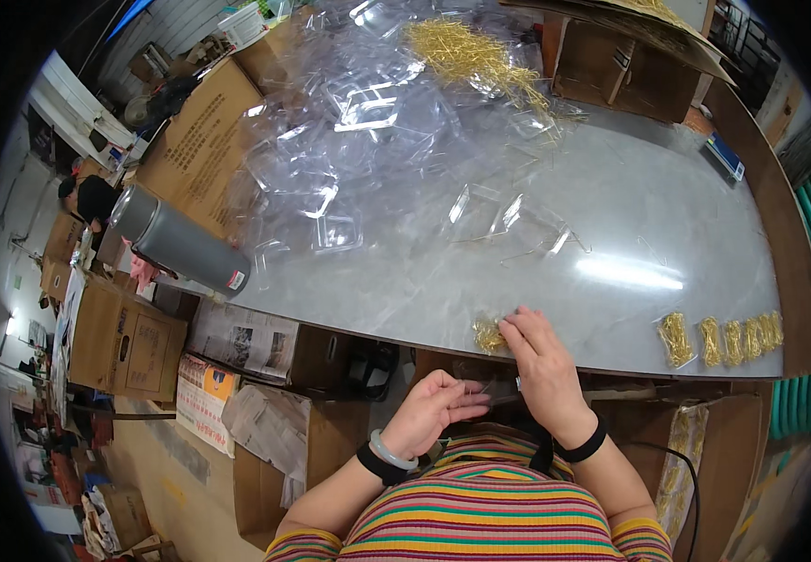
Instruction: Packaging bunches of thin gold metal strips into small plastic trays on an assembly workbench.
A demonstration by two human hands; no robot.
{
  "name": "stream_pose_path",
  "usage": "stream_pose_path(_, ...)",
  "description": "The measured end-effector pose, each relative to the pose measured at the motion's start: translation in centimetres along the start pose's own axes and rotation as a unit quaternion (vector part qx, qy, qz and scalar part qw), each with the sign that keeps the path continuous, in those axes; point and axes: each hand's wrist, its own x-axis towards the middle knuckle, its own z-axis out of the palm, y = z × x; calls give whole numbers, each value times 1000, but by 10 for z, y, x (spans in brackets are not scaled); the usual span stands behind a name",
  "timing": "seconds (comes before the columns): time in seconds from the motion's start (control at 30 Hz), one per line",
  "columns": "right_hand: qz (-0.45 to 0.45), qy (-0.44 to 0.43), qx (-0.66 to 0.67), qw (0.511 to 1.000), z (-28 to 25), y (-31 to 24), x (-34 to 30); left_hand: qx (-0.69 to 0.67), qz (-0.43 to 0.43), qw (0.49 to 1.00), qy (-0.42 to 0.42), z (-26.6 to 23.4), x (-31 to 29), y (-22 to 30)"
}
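Note:
My right hand (544, 367) lies at the table's front edge with its fingers stretched out. Its fingertips touch the side of a small pile of thin gold wire pieces (488, 335). Lower and to the left, in front of the edge, is my left hand (432, 412), its thumb and fingers drawn together in a pinch. Something thin may be between those fingertips, too fine to make out. A row of several gold wire bundles (709, 341) sits along the front edge at the right.
Clear plastic trays (349, 140) cover the table's back left, topped by a heap of loose gold wires (471, 54). A grey bottle (179, 242) stands at the left edge. Cardboard walls (780, 215) border the right side. A blue box (724, 157) lies at the back right.

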Motion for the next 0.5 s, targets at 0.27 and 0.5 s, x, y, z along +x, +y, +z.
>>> stream_pose_path(0.27,-64,-55,89,992,0,-22,-46,59,36,997,-22,0,-22,-7)
stream_pose_path(0.5,-42,46,144,988,-23,-27,-14,252,132,956,-71,29,-13,39)
